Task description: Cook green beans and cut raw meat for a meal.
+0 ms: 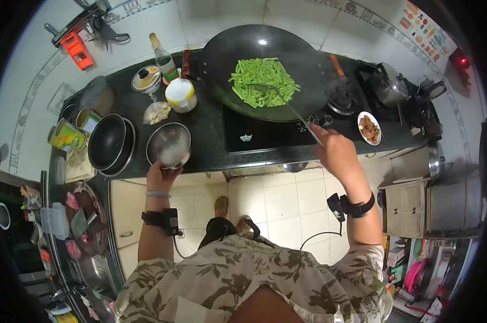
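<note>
Chopped green beans lie in a large black wok on the stove. My right hand grips the metal handle of a cooking utensil, whose far end is among the beans and partly hidden. At the counter's front edge, my left hand holds the near rim of a steel bowl; what the bowl contains cannot be made out clearly. To the right of the wok, a white oval plate carries pieces of browned meat.
Left on the counter stand dark nested pans, a yellow-rimmed pot, a glass bottle, a lidded bowl and a bag of garlic. A steel pot occupies the right burner. A cleaver lies on the round chopping board.
</note>
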Demonstrator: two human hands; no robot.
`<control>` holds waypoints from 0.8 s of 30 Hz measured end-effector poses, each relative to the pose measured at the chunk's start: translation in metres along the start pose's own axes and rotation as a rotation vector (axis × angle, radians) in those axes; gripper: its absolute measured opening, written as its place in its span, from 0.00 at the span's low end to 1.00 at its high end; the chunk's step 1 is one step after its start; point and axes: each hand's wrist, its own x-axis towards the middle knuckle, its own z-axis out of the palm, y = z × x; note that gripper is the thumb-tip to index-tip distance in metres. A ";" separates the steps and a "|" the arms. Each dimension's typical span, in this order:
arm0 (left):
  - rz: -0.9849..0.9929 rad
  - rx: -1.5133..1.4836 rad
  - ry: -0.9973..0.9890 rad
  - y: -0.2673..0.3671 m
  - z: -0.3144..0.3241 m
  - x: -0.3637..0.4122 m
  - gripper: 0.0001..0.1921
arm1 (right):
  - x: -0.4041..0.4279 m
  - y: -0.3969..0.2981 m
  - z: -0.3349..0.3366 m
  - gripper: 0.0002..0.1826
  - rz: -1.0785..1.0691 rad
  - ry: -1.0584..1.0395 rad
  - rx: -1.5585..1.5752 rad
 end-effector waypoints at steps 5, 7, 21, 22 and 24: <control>0.002 0.075 0.041 -0.004 -0.002 -0.016 0.18 | 0.028 0.018 0.013 0.22 0.115 0.030 -0.166; 0.005 0.068 0.058 -0.007 0.002 -0.019 0.18 | 0.033 0.027 0.020 0.21 0.129 -0.018 -0.207; 0.038 0.010 0.071 -0.016 -0.023 -0.038 0.14 | -0.006 0.018 0.012 0.22 0.133 0.026 -0.214; 0.042 0.007 0.073 -0.015 -0.023 -0.039 0.14 | -0.008 0.017 0.013 0.22 0.128 0.027 -0.213; 0.029 -0.005 0.083 -0.016 -0.021 -0.039 0.13 | -0.013 0.017 0.014 0.22 0.134 -0.009 -0.210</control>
